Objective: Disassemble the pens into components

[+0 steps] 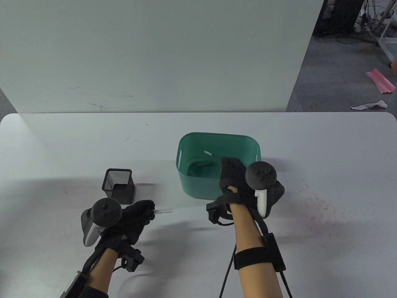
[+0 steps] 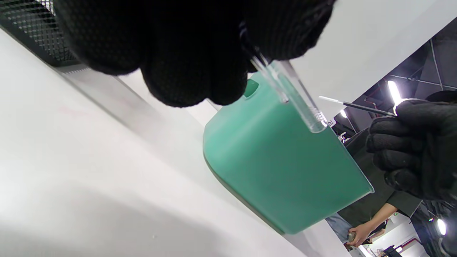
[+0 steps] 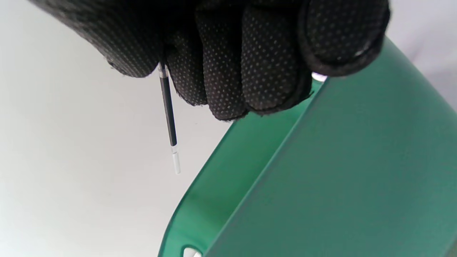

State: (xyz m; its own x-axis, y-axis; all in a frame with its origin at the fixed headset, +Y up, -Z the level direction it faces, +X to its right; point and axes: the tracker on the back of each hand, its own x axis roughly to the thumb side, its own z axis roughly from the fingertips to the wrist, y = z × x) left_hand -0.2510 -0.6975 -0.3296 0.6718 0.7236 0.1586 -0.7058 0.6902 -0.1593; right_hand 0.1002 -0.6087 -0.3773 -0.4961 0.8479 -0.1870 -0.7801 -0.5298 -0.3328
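Observation:
My right hand (image 1: 231,173) hovers over the near side of the green bin (image 1: 186,146) and pinches a thin black ink refill (image 1: 211,154), whose pale end points up and left above the bin's inside. In the right wrist view the refill (image 3: 168,110) hangs from my curled fingers (image 3: 228,64) beside the bin's wall (image 3: 321,171). My left hand (image 1: 136,217) is above the table near the front left and grips a clear pen barrel (image 1: 163,211) that sticks out to the right. Its open threaded end shows in the left wrist view (image 2: 303,103).
A black mesh pen holder (image 1: 118,185) stands just behind my left hand. The white table (image 1: 325,186) spreads to both sides, backed by a pale wall panel (image 1: 155,56). Something lies on the green bin's floor; I cannot make it out.

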